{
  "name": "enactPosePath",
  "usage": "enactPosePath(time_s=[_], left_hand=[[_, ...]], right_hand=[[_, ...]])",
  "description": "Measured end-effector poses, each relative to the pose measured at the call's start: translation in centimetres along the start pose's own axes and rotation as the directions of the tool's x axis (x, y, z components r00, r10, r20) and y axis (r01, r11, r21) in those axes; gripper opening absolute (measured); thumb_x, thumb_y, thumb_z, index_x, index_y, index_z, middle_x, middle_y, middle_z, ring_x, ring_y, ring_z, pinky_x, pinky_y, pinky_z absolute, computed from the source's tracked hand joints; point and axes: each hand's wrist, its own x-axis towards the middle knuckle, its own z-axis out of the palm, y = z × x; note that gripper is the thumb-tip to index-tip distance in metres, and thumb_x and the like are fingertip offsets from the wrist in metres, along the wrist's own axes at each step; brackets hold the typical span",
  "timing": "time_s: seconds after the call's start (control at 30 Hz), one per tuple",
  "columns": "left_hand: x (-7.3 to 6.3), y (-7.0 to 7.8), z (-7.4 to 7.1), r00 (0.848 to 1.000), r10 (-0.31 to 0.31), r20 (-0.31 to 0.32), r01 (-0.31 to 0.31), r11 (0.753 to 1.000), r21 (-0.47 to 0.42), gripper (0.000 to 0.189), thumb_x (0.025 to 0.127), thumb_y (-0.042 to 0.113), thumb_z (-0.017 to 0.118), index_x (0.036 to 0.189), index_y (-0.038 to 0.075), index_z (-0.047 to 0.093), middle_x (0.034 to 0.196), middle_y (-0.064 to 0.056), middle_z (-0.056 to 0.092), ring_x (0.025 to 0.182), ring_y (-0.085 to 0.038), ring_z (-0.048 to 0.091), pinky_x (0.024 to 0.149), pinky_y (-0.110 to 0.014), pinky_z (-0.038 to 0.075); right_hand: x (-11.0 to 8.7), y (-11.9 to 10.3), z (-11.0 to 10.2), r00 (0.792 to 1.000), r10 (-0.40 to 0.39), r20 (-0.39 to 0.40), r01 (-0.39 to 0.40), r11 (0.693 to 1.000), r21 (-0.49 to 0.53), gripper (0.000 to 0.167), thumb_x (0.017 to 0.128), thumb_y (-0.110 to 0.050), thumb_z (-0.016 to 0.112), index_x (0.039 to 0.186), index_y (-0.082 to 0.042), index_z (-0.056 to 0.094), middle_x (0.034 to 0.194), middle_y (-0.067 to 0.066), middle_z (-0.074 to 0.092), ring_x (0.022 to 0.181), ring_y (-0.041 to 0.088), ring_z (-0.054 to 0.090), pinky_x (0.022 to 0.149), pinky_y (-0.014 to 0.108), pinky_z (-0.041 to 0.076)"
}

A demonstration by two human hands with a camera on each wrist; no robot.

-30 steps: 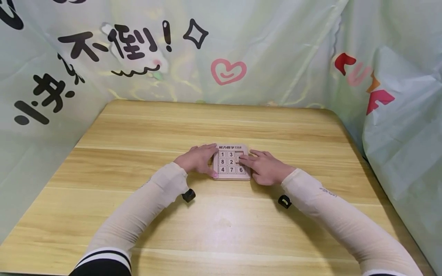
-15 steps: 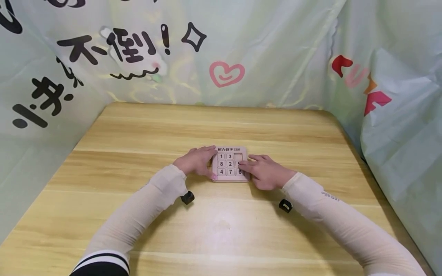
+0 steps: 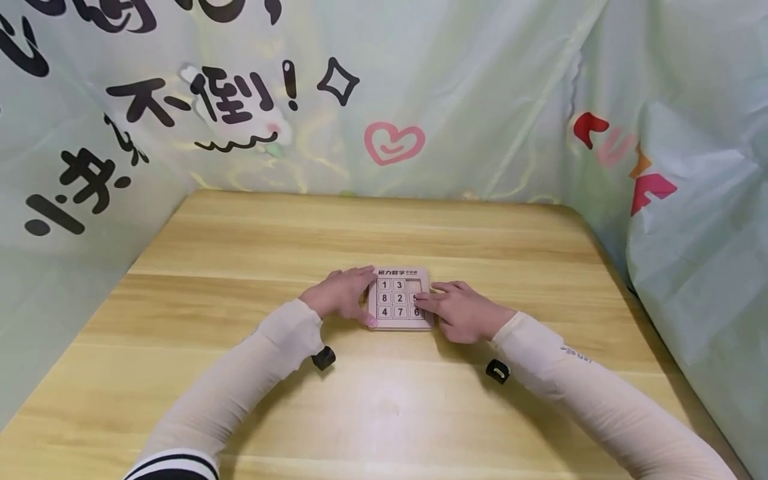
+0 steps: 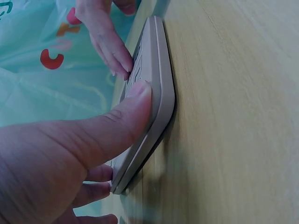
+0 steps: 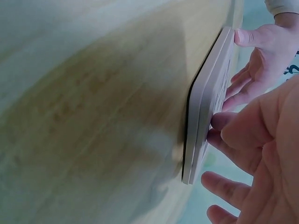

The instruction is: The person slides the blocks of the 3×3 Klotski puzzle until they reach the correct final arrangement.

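A pale pink number sliding puzzle (image 3: 393, 305) lies flat on the wooden table in the head view. Its rows read 1, 3 and a gap at top right, then 8, 2, 5, then 4, 7, 6. My left hand (image 3: 342, 293) grips the left side, thumb on the near corner and fingers along the far-left edge. The left wrist view has that thumb (image 4: 135, 100) pressing the frame's rim. My right hand (image 3: 465, 312) reaches in from the right, with extended fingertips on the 5 tile (image 3: 414, 297), partly covering it and the 6. Its other fingers stay above the board.
The wooden table (image 3: 384, 407) extends around the puzzle on all sides. A printed cloth (image 3: 468, 100) hangs behind the table and along both sides. A small black wrist camera (image 3: 324, 359) sits under the left wrist, and another black camera (image 3: 497, 371) under the right.
The 5 tile, partway between the top and middle rows a second ago, slid toward me into the middle row under my right fingers. The left hand kept its grip. The head view has tilted up.
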Motion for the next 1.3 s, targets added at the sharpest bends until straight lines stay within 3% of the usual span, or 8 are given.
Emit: enactPosePath(time_s=[0.83,1.03,1.3], left_hand=[[-0.1,0.0,0.3,1.0,0.012,-0.018,-0.012,1.0,0.015,0.101,0.073,0.046,0.081,0.151,0.007,0.031,0.16,-0.008,0.019,0.144,-0.032,0.021,0.116,-0.055,0.014],[-0.5,-0.2,0.7,1.0,-0.005,0.019,0.005,1.0,0.021,0.101,0.074,0.048,0.08,0.152,0.007,0.03,0.16,-0.008,0.018,0.144,-0.03,0.02,0.116,-0.053,0.015],[-0.2,0.1,0.2,1.0,0.013,-0.011,-0.012,1.0,0.01,0.101,0.074,0.047,0.081,0.152,0.007,0.03,0.16,-0.008,0.018,0.144,-0.03,0.021,0.116,-0.053,0.016]], right_hand=[[1.3,0.5,0.2,0.998,0.008,-0.068,-0.007,1.0,0.017,0.051,0.088,-0.006,0.048,0.139,-0.006,0.053,0.144,0.009,0.048,0.135,0.043,0.036,0.107,0.061,0.031],[1.4,0.2,0.6,0.999,-0.012,-0.05,0.014,0.999,0.03,0.05,0.09,-0.009,0.048,0.14,-0.005,0.052,0.144,0.011,0.049,0.135,0.044,0.035,0.106,0.062,0.032],[1.6,0.4,0.2,0.997,-0.001,-0.081,0.004,0.999,0.036,0.052,0.088,-0.008,0.05,0.141,-0.006,0.051,0.145,0.011,0.048,0.135,0.044,0.035,0.106,0.062,0.031]])
